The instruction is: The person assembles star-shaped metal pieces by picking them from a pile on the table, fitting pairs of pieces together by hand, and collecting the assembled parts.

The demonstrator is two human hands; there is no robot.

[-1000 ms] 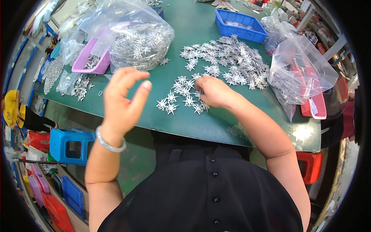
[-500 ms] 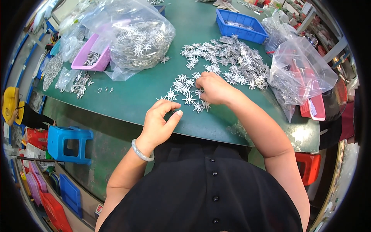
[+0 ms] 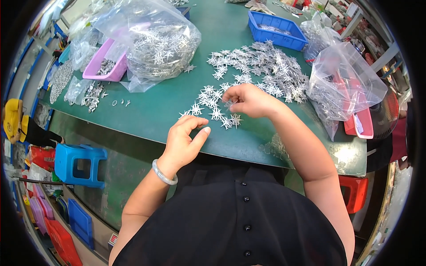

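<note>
Spiky star-shaped silver metal pieces [image 3: 275,71] lie in a broad pile on the green table [image 3: 133,113], and a smaller group [image 3: 216,114] of them spreads toward the near edge. Over this group, my right hand [image 3: 250,101] pinches one spiky metal piece [image 3: 229,105], blurred between thumb and fingers. My left hand [image 3: 183,138] hovers at the table's near edge, just left of the group. Its thumb and forefinger stand apart with nothing visible between them; the other fingers are partly hidden. A pale bangle circles the left wrist.
A clear bag [image 3: 164,44] full of spiky pieces stands at the left by a pink-purple bin [image 3: 120,68]. A blue tray [image 3: 270,37] sits at the back; another clear bag [image 3: 328,88] and a pink bin [image 3: 364,122] are at the right. A person in yellow [image 3: 12,119] is far left.
My right hand has lifted and shifted slightly right, with a spiky piece now showing in its pinch. My left hand has barely moved.
</note>
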